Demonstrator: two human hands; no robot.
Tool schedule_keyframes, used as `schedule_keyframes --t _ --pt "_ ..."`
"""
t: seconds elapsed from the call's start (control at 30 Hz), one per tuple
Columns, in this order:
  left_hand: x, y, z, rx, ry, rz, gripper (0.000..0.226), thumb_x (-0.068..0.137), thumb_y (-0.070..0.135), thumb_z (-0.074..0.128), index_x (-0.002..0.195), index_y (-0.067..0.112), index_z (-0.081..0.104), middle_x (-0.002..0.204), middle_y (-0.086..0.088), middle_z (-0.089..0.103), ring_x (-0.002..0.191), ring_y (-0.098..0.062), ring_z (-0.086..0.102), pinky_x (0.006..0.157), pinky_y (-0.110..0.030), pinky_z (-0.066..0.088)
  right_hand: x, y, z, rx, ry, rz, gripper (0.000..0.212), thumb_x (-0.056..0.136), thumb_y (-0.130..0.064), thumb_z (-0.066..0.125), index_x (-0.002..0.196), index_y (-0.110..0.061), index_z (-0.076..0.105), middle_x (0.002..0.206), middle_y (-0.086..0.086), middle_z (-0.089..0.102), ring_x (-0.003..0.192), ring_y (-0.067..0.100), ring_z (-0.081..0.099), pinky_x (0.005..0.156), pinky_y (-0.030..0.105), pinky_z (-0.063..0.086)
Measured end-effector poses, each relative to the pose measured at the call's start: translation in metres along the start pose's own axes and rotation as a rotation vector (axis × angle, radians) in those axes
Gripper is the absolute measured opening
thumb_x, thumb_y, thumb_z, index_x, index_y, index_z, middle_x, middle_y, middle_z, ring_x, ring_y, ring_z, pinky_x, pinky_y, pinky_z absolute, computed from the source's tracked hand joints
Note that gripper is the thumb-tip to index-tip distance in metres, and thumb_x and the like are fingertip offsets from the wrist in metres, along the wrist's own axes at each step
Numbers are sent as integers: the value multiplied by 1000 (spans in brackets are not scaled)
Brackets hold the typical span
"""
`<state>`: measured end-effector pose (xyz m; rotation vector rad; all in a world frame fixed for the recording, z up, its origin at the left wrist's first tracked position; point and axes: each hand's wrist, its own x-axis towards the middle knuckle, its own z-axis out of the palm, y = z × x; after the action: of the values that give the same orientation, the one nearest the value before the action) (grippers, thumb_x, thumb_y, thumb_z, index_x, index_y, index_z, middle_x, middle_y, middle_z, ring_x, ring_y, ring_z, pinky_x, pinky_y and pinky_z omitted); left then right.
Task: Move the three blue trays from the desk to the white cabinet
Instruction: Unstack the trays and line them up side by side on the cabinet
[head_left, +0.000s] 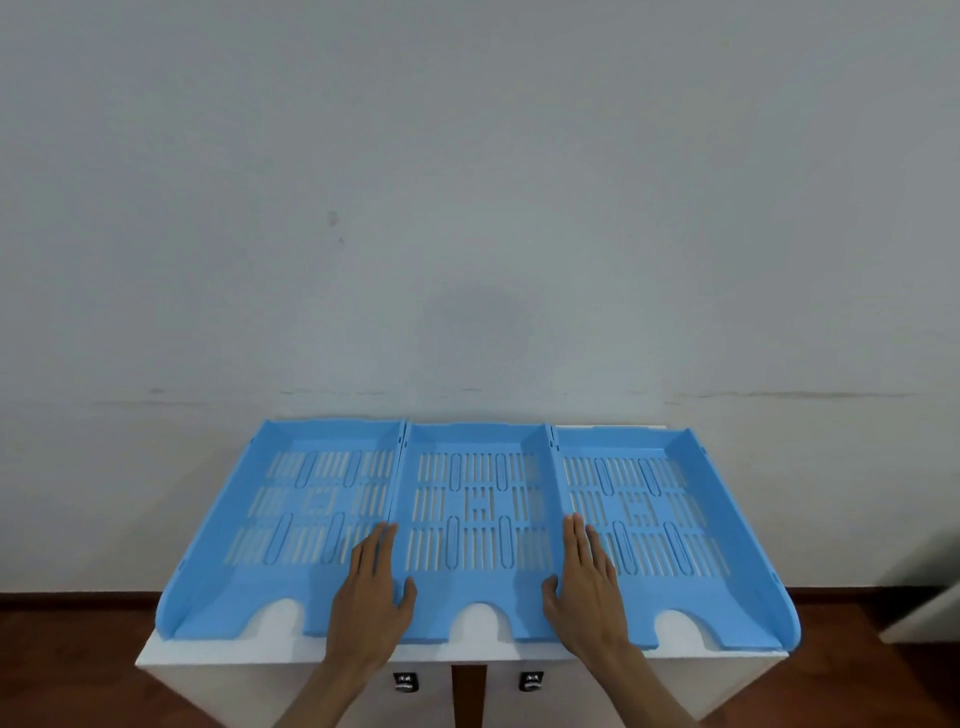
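Observation:
Three light blue slotted trays lie side by side on the white cabinet (218, 650), their back ends at the wall. The left tray (291, 519), the middle tray (478, 499) and the right tray (670, 499) touch wall to wall. My left hand (369, 592) straddles the wall between the left and middle trays, fingers flat in the left tray and thumb inside the middle one. My right hand (587, 587) straddles the wall between the middle and right trays, with its thumb inside the middle tray.
A plain grey-white wall (467, 208) rises right behind the cabinet. Two small dark locks (405, 682) sit on the cabinet front below my wrists. Brown wooden floor (67, 670) shows on both sides, and a white object (924, 618) stands at the right edge.

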<state>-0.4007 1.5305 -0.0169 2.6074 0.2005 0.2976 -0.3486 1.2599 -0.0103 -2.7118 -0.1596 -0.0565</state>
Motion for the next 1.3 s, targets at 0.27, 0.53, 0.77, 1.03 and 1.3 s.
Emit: schedule_keyframes --t 0.27,0.53,0.77,1.03,1.3 --pt "-4 3 -5 19 -80 14 88 94 41 52 154 20 -10 164 7 -8 123 -11 55 67 -11 45 2 6 -5 53 -63 -41 88 92 -34 48 154 -17 -12 165 -2 -10 151 13 -5 117 26 0" --pt "5 1 -1 -3 -76 15 84 95 32 53 155 19 -4 163 11 -8 126 -12 52 55 -7 41 16 11 -8 49 -87 -77 91 93 -40 49 153 -18 -15 165 -4 -10 151 13 -7 116 28 -3" --pt "35 -9 6 -79 -80 24 81 97 27 53 156 17 -2 163 11 -9 141 -13 34 87 -20 48 41 7 0 95 -72 -40 83 95 -30 49 155 -20 -7 166 -4 -1 114 24 56 91 33 49" --pt "71 -14 17 -131 -78 -23 72 97 6 49 156 19 11 164 13 1 46 -13 40 45 -15 37 78 2 14 172 -61 -31 75 94 -2 44 156 -21 6 166 -4 -1 50 12 38 46 19 34" --pt "83 3 3 -633 34 -350 69 96 7 56 154 26 24 156 2 33 138 -16 36 106 -29 32 82 -3 1 654 -65 315 69 96 -2 48 156 -22 20 132 6 55 81 9 58 65 21 50"
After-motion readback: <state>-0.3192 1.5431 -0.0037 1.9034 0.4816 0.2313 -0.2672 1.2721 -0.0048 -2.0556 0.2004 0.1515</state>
